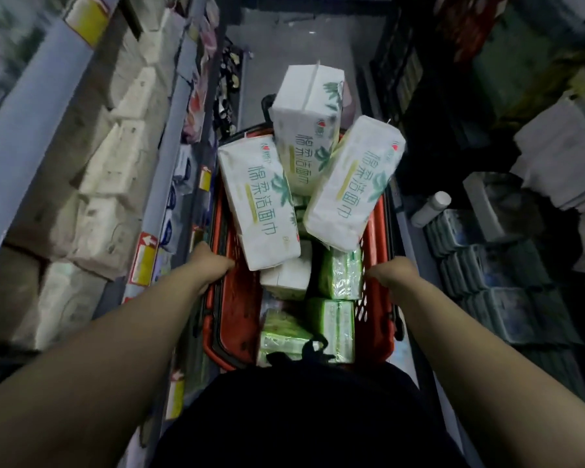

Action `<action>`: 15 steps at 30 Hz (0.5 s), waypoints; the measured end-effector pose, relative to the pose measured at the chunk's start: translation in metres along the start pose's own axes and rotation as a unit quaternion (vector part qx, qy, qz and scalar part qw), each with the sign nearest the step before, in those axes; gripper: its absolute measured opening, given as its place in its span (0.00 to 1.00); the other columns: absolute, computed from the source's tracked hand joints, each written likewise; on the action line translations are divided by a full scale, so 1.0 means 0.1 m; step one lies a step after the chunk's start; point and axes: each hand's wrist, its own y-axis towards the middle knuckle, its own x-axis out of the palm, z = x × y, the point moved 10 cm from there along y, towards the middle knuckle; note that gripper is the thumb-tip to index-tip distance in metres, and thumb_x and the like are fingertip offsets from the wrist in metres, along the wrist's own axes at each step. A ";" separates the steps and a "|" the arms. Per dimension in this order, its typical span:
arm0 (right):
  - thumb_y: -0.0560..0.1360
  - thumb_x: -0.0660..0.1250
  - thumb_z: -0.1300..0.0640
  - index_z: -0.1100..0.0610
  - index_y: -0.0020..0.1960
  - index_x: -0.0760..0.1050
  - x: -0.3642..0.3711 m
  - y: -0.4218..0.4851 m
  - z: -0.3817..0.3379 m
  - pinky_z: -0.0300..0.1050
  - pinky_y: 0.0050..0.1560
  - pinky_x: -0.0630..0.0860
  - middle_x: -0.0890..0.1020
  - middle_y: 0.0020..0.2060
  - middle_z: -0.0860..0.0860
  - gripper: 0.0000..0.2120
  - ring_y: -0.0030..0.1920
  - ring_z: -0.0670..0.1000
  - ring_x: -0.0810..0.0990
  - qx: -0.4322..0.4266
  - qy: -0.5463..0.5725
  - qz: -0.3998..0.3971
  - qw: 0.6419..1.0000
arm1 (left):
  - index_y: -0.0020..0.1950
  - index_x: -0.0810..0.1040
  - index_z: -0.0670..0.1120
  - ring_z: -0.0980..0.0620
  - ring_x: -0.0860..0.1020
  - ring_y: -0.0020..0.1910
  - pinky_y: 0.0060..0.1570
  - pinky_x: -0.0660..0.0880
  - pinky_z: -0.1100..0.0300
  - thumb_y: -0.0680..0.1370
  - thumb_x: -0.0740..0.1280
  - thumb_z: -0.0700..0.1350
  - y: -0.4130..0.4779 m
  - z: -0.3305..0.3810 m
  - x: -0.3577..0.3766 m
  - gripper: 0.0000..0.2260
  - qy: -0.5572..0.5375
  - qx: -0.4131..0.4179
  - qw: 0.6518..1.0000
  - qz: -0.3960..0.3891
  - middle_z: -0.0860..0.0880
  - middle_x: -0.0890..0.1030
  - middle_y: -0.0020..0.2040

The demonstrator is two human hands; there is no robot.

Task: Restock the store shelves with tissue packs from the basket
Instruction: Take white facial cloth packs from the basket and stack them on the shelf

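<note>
Reaching forward from a dark-clothed body, two bare forearms run out to the long sides of a red basket (232, 312). Its near end holds green-wrapped packs (338, 319) lying side by side, with a smaller white pack (287, 275) just beyond them. The left grip (215, 263) is closed over the basket's left rim and the right grip (384, 271) over its right rim; on both, the fingers fold over the edge and are hidden.

Piled on top toward the far end are three large white tissue packs with green lettering. The left tissue pack (257, 201) lies tilted, its near corner beside the left grip. The right tissue pack (352, 184) leans across the right rim. The middle tissue pack (304, 130) stands behind and between them, rising above the basket's far end.

To the left, a grey shelf (41, 106) carries a row of pale packs (115, 163), with yellow price tags on the rails. To the right, dim wrapped bundles (507, 282) are stacked low, and a white bottle (431, 204) lies near them. Grey floor (284, 38) stretches beyond the basket.
</note>
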 end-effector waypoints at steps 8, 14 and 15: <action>0.76 0.72 0.57 0.70 0.70 0.66 -0.07 1.25 -1.25 0.51 0.58 0.74 0.75 0.63 0.63 0.29 0.64 0.63 0.74 0.005 0.079 -0.009 0.997 | 0.62 0.68 0.39 0.46 0.73 0.45 0.40 0.70 0.58 0.76 0.67 0.36 1.38 1.16 0.04 0.16 -0.006 -0.004 0.999 0.037 0.45 0.72 0.45; 0.74 0.74 0.52 0.68 0.64 0.72 -0.31 2.57 -2.70 0.41 0.33 0.74 0.80 0.44 0.58 0.26 0.39 0.55 0.79 0.027 0.116 -0.013 0.993 | 0.66 0.70 0.36 0.41 0.77 0.53 0.51 0.76 0.54 0.70 0.71 0.41 2.46 2.32 0.07 0.26 -0.055 -0.013 0.993 0.101 0.40 0.77 0.57; 0.74 0.74 0.53 0.68 0.63 0.73 -0.34 2.75 -2.88 0.41 0.31 0.71 0.78 0.40 0.57 0.25 0.36 0.54 0.76 0.032 0.111 -0.011 0.993 | 0.65 0.71 0.36 0.42 0.76 0.51 0.48 0.74 0.56 0.72 0.70 0.39 2.59 2.49 0.07 0.23 -0.053 -0.016 0.992 0.111 0.41 0.77 0.55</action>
